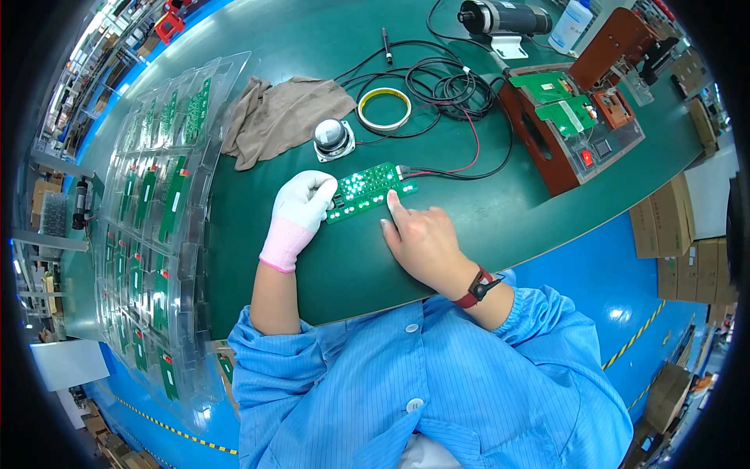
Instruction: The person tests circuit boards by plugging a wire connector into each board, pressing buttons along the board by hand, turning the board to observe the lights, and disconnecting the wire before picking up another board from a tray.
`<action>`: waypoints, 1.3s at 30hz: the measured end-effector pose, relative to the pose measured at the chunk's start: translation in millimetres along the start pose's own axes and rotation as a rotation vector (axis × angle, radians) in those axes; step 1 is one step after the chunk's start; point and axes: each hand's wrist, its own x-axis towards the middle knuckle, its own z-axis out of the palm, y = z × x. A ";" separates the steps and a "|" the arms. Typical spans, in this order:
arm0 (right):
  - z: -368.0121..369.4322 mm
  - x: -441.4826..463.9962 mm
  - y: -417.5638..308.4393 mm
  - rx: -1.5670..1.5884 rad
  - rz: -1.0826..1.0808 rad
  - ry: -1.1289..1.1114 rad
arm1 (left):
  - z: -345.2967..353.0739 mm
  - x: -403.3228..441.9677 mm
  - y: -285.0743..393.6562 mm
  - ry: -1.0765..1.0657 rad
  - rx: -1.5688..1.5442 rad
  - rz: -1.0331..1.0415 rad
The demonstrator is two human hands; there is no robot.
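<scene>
Centre frame, now, circuit board (370, 192) (lights (356, 184) blazing), pinched by left hand (300, 209), touched by right hand (425, 241), index and thumb parted.

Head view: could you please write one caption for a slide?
White-and-pink gloved left hand holds a lit, flat green circuit board while the bare right hand touches it with one finger.

The gloved left hand (295, 213) pinches, the right hand (426, 238) points its index finger (395, 205), thumb (389, 232) apart, and both forearms (276, 301) reach forward!
</scene>
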 end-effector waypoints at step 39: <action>-6.7 -0.8 9.4 -0.014 0.036 0.031 | -0.2 -0.5 0.2 0.004 -0.018 0.032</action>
